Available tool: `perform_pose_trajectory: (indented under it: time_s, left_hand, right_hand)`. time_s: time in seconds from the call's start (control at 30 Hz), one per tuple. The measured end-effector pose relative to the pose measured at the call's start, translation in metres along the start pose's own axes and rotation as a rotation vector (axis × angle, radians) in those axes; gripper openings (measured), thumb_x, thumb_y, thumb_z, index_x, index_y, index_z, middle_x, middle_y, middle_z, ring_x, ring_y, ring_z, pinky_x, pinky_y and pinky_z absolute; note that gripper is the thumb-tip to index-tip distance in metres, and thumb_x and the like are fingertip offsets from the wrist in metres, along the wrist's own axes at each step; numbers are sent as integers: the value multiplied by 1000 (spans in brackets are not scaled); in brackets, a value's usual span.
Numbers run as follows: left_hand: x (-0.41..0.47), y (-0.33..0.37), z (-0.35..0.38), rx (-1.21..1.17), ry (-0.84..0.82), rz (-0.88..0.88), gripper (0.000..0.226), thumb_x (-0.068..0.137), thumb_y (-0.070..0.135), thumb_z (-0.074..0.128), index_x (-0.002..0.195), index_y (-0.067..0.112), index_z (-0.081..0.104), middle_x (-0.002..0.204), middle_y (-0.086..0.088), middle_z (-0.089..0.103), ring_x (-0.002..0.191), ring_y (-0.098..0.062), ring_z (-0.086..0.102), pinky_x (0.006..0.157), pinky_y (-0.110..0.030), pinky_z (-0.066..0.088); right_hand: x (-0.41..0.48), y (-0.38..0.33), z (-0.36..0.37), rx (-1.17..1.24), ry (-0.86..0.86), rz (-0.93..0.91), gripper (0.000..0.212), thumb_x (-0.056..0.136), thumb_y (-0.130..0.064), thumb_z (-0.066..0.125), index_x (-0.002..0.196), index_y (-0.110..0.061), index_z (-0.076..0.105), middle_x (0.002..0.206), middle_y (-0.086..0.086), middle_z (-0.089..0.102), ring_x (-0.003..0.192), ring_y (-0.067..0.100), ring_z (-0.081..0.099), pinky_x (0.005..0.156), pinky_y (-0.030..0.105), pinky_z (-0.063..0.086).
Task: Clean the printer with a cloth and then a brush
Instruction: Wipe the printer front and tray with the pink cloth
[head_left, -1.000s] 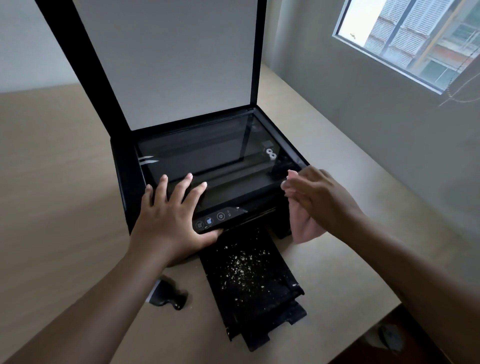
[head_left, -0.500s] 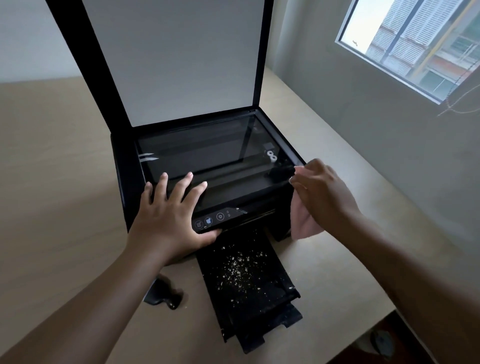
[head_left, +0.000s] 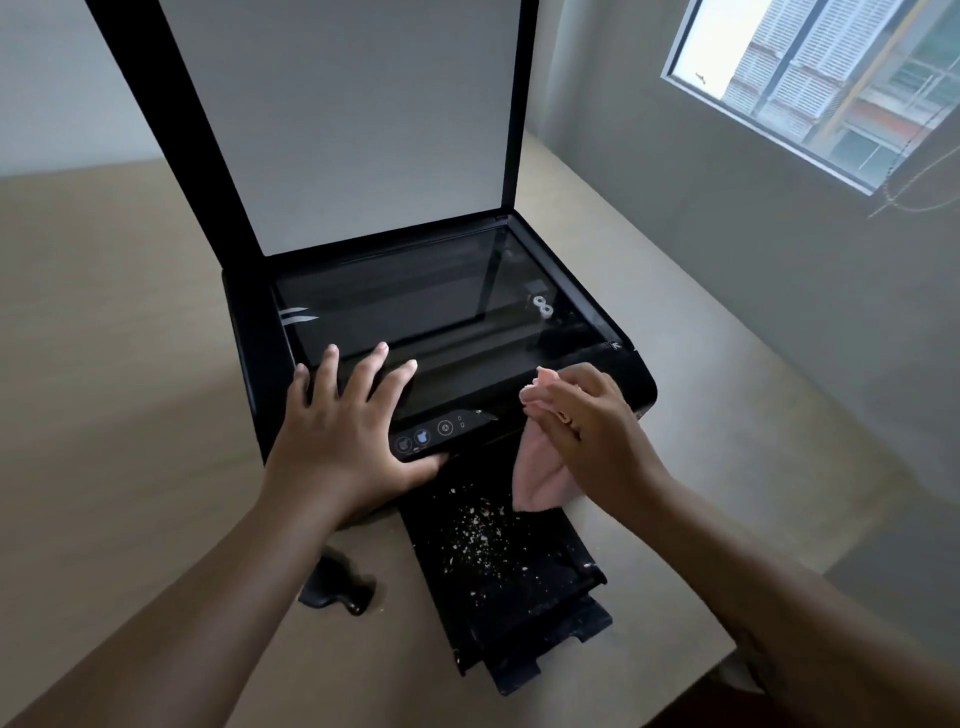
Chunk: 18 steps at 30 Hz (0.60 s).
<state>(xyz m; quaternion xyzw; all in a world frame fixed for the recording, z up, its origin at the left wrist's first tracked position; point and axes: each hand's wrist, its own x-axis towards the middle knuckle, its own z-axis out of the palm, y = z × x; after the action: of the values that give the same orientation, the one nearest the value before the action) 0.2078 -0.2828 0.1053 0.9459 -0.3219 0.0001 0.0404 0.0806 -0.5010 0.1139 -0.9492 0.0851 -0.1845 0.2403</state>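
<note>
The black flatbed printer (head_left: 618, 364) sits on the pale wooden desk (head_left: 114, 364), lid raised. The left hand (head_left: 343, 431) lies flat at its 7 o'clock corner, fingers spread wide — the right hand (head_left: 592, 436) grips a pink cloth (head_left: 537, 467) at its 5 o'clock edge, above the crumb-speckled tray (head_left: 498, 566).

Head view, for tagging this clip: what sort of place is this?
Likely a home or small office room: a printer on a plain desk beside a bare wall and a window facing buildings.
</note>
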Motion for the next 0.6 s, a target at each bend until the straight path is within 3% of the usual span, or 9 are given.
perform_pose_trajectory:
  time_s: [0.1,0.2,0.27,0.33,0.5,0.57,0.6]
  left_hand:
    - [1,1,0,-11,17,7,104,62,91,36,151,41,12,163,8,7,149,-33,0,118,-55,4]
    - [2,1,0,-16,19,10,105,61,91,35,150,41,14,163,7,9,149,-33,1,118,-55,4]
    - [1,2,1,-14,7,9,104,62,92,33,151,41,13,163,7,8,149,-33,0,118,-55,4]
    - [1,1,0,-14,-13,5,102,64,94,27,151,41,11,164,8,5,149,-32,-3,118,-55,2]
    - [0,0,-7,-190,-23,19,81,80,81,16,149,41,28,163,10,14,150,-26,-2,119,-48,-2]
    - [2,-12,-12,-338,-10,47,68,86,66,23,145,36,40,160,10,25,150,-22,5,119,-41,2]
    - [3,-22,-14,-368,-14,73,63,89,58,27,144,33,42,159,8,29,150,-20,9,118,-37,6]
  right_hand:
    - [-5,11,-10,-28,99,-76,20,92,-16,63,110,-14,71,112,5,62,104,21,57,86,28,49]
    - [11,43,-10,1,377,299,23,96,-25,56,112,-15,68,124,9,61,115,25,58,97,38,49]
    - [13,44,7,3,384,438,35,94,-33,47,119,-14,63,134,14,55,130,32,47,108,45,41]
    - [8,26,30,-22,336,370,38,94,-35,46,121,-12,61,141,18,50,140,35,36,114,51,31]
    - [0,-14,59,6,197,-134,25,98,-19,53,112,-7,69,132,13,61,134,27,47,112,42,37]
    - [7,-1,47,6,162,-188,21,98,-16,54,109,-7,70,125,9,65,127,25,54,105,42,44]
    - [13,8,39,5,182,-128,21,98,-15,54,107,-7,70,122,9,67,123,26,58,101,44,47]
